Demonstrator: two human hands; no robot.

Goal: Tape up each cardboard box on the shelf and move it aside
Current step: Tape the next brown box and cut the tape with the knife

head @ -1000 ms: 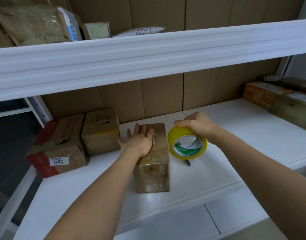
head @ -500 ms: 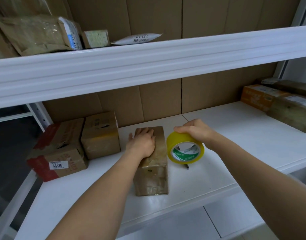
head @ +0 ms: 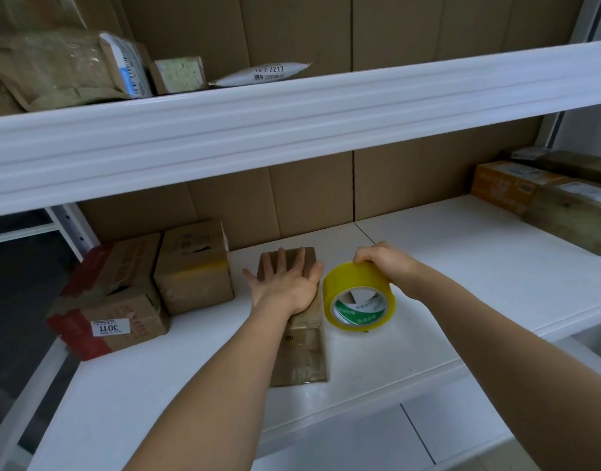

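Observation:
A small brown cardboard box (head: 304, 355) lies on the white shelf (head: 428, 277), its near face glossy with tape. My left hand (head: 285, 283) presses flat on the box's top, fingers spread and straight. Just right of the box stands a yellow tape roll (head: 358, 297) on its edge. My right hand (head: 385, 263) grips the roll from above with curled fingers.
Two taped cardboard boxes (head: 193, 263) (head: 109, 300) stand at the shelf's left, the outer one bearing a 3011 label. More parcels (head: 564, 202) sit at the far right. An upper shelf (head: 292, 120) holds packages overhead. Cardboard lines the back wall.
My left hand has slid a little farther along the box top and spread its fingers. The right hand with the tape roll has stayed beside the box.

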